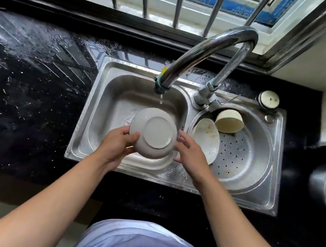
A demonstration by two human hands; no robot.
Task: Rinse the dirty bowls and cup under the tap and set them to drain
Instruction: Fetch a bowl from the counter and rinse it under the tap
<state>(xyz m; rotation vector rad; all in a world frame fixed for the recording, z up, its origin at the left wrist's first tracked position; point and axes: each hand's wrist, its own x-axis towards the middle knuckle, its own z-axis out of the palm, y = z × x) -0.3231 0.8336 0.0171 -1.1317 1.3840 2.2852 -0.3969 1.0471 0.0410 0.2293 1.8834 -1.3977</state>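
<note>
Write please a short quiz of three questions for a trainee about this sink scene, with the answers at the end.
1. True or false: the bowl in the hands is held with its bottom toward the camera.
2. In which basin do the dirty bowl and the cup lie? A) left B) right
3. Fill in: the tap lets out only ______, not a full stream.

Key:
1. True. The left hand grips its rim; the right hand is at its other side.
2. B, the one with the holes.
3. Drops.
</note>
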